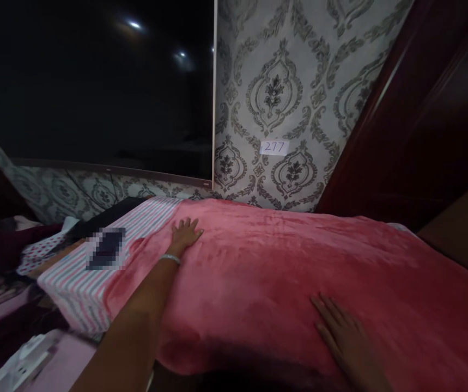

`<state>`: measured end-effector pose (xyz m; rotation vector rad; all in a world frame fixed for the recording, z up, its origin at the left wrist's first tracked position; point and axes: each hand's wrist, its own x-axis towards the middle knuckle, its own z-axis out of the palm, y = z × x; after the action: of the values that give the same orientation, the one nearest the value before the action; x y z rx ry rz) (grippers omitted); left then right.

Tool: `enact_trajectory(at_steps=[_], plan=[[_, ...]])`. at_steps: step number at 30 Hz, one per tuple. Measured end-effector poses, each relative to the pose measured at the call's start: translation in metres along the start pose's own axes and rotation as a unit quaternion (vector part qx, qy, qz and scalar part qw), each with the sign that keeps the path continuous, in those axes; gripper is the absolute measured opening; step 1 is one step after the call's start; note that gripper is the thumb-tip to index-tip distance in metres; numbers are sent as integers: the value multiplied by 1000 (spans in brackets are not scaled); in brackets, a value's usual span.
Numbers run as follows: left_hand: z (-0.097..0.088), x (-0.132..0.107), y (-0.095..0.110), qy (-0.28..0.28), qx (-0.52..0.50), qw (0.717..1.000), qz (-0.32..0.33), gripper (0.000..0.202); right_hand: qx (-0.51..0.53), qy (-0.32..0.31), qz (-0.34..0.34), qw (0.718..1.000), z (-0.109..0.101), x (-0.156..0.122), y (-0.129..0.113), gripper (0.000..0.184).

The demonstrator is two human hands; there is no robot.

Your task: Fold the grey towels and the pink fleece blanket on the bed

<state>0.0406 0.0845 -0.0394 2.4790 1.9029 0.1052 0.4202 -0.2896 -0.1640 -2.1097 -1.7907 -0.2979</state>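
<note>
A fleecy red blanket (283,261) covers a raised surface in front of me. My left hand (184,234) lies flat on the blanket's far left part, fingers spread toward the wall, with a silver bangle on the wrist. My right hand (344,337) rests palm down on the blanket near its front edge, fingers stretched out. Neither hand holds anything. Under the blanket's left end a pink and grey striped cloth (95,272) shows.
A dark flat object (107,247), blurred out, lies on the striped cloth. A big dark screen (95,81) hangs on the patterned wall, which carries a small label reading 277 (274,147). Dark wooden furniture (421,120) stands at right; clutter lies at left.
</note>
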Motion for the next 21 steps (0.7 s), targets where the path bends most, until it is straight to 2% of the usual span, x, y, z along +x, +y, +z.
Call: enact_trajectory(at_steps=[4,7,11,16,19,21], plan=[[3,-3,-3,5,-20,999,-50,75,53,-11,12,998,-10,11,3,55],[1,-3,0,13,-18,998,-56,76,68,-1,33,997,-14,37,5,55],[5,-3,2,30,-16,997,-66,79,85,-1,33,996,-9,96,1,61],[12,2,-3,59,-15,996,-63,79,64,-80,13,995,-2,181,-16,60],[7,10,-3,21,-32,994,-98,79,14,-116,45,992,3,215,-27,57],[3,16,3,20,-31,991,-130,79,-15,-128,73,989,8,226,-33,56]])
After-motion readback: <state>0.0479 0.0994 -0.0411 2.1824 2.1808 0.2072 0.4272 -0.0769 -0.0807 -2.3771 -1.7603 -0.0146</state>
